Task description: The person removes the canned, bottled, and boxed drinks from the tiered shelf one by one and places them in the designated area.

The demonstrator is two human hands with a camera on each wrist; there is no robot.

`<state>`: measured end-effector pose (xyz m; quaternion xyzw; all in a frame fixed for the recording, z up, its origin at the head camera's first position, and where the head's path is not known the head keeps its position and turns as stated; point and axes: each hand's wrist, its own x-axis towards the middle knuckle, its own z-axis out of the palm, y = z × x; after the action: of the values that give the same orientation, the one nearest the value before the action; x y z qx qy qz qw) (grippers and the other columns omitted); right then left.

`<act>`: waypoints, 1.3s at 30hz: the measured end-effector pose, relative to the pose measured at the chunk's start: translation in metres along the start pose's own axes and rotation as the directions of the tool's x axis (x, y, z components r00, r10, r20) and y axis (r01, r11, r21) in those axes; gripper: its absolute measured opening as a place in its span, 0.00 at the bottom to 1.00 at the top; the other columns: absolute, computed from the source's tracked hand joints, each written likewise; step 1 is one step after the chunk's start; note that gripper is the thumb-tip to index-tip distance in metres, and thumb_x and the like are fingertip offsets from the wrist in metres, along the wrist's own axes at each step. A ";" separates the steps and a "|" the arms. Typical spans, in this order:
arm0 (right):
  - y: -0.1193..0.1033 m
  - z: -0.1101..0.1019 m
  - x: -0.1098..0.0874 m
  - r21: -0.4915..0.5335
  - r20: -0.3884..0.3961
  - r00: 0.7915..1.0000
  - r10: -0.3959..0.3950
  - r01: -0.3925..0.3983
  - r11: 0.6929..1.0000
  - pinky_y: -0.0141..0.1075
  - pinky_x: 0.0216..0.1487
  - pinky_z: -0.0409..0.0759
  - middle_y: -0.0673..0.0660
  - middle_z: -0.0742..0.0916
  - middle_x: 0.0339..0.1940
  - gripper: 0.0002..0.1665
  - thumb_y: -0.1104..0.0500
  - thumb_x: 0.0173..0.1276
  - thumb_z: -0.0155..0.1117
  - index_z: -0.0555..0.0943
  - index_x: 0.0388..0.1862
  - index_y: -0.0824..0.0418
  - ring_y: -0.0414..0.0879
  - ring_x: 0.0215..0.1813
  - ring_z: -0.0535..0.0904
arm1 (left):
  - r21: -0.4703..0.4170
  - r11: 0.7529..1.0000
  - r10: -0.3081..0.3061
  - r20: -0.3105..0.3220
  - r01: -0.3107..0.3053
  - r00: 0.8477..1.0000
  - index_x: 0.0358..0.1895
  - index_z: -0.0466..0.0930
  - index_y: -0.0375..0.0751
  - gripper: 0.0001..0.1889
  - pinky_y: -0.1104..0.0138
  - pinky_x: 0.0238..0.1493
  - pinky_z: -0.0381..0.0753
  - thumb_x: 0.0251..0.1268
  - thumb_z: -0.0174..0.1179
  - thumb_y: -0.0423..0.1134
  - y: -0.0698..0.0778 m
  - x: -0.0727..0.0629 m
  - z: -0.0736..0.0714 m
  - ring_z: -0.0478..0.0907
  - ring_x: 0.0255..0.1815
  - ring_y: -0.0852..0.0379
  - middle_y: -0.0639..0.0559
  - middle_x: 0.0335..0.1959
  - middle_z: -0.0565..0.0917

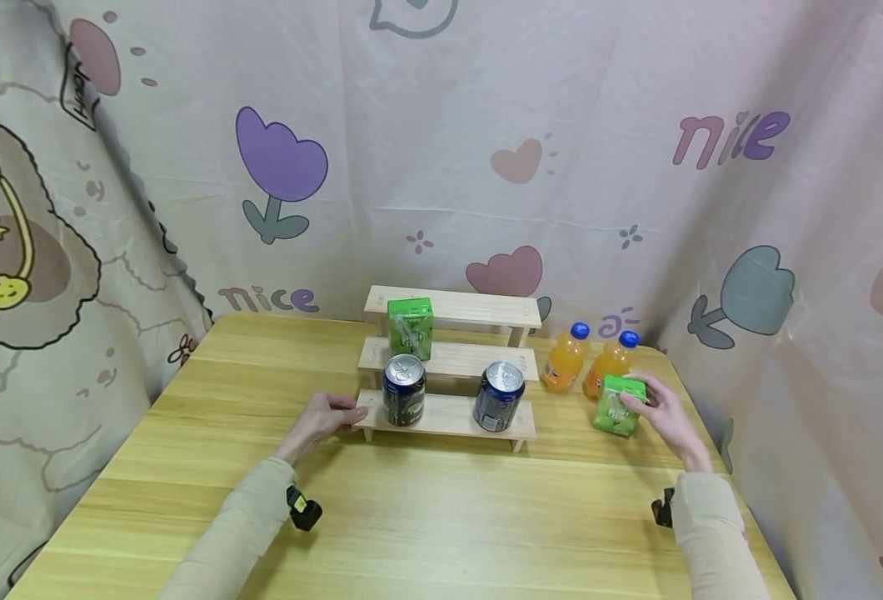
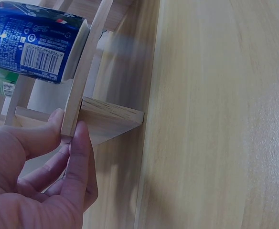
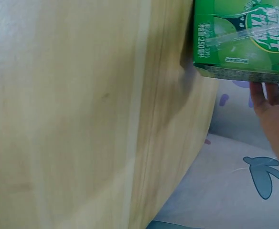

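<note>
My left hand (image 1: 326, 419) pinches the left end of the bottom step of a three-step wooden rack (image 1: 447, 417), thumb above and fingers beneath. Two dark blue drink cans stand upright on that step, a left can (image 1: 404, 392) and a right can (image 1: 499, 398). A green juice carton (image 1: 410, 329) stands on the middle step at its left, behind the left can. Off to the right of the rack, my right hand (image 1: 665, 414) holds a second green juice carton (image 1: 616, 407) from its right side. Whether this carton touches the table cannot be told.
Two orange juice bottles with blue caps, a left bottle (image 1: 564, 360) and a right bottle (image 1: 611, 362), stand between the rack and the held carton. The wooden table (image 1: 441, 517) extends in front. A patterned curtain (image 1: 426, 167) hangs behind and along both sides.
</note>
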<state>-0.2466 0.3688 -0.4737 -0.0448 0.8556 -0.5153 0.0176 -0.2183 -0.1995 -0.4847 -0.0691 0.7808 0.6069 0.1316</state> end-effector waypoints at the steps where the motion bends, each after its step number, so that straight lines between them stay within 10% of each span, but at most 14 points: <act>1: -0.001 0.000 0.000 -0.003 0.003 1.000 0.005 -0.005 1.000 0.18 0.52 0.76 0.32 0.75 0.52 0.34 0.50 0.77 0.60 0.64 0.72 0.68 0.24 0.51 0.73 | 0.002 1.000 0.006 0.004 -0.006 1.000 0.53 0.77 0.17 0.18 0.69 0.42 0.90 0.66 0.64 0.30 0.000 0.000 0.000 0.83 0.33 0.63 0.37 0.41 0.88; 16: -0.006 -0.006 -0.002 0.164 0.043 0.994 0.100 -0.106 0.981 0.27 0.54 0.79 0.35 0.77 0.47 0.25 0.53 0.76 0.61 0.72 0.69 0.52 0.31 0.48 0.75 | 0.019 1.000 0.025 0.006 -0.025 1.000 0.54 0.76 0.17 0.19 0.70 0.41 0.90 0.67 0.64 0.31 0.000 -0.001 -0.002 0.83 0.32 0.63 0.32 0.44 0.87; 24: -0.006 -0.003 -0.002 0.316 0.061 0.986 0.155 -0.167 0.934 0.17 0.55 0.77 0.39 0.71 0.54 0.44 0.55 0.76 0.61 0.52 0.82 0.60 0.26 0.50 0.76 | 0.010 1.000 0.020 0.006 -0.020 1.000 0.53 0.76 0.17 0.19 0.71 0.40 0.90 0.67 0.64 0.30 -0.001 -0.001 -0.002 0.83 0.32 0.63 0.36 0.42 0.88; 33: -0.004 0.001 -0.006 0.335 0.031 0.983 0.180 -0.180 0.925 0.16 0.57 0.73 0.38 0.69 0.57 0.46 0.52 0.76 0.60 0.48 0.83 0.60 0.25 0.53 0.73 | 0.007 1.000 0.012 0.010 -0.012 1.000 0.53 0.77 0.17 0.18 0.71 0.41 0.90 0.68 0.63 0.31 -0.001 -0.001 0.000 0.82 0.33 0.63 0.40 0.41 0.88; 39: -0.018 0.009 -0.010 0.213 -0.080 0.979 0.189 -0.168 0.962 0.35 0.66 0.63 0.44 0.68 0.65 0.46 0.52 0.76 0.60 0.49 0.83 0.59 0.34 0.57 0.63 | 0.003 1.000 0.010 0.018 -0.010 1.000 0.53 0.77 0.17 0.18 0.70 0.42 0.90 0.68 0.63 0.31 -0.001 -0.001 0.000 0.83 0.33 0.62 0.38 0.42 0.88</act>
<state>-0.2348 0.3536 -0.4621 0.0602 0.7982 -0.5988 0.0259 -0.2175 -0.2000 -0.4856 -0.0598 0.7808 0.6069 0.1356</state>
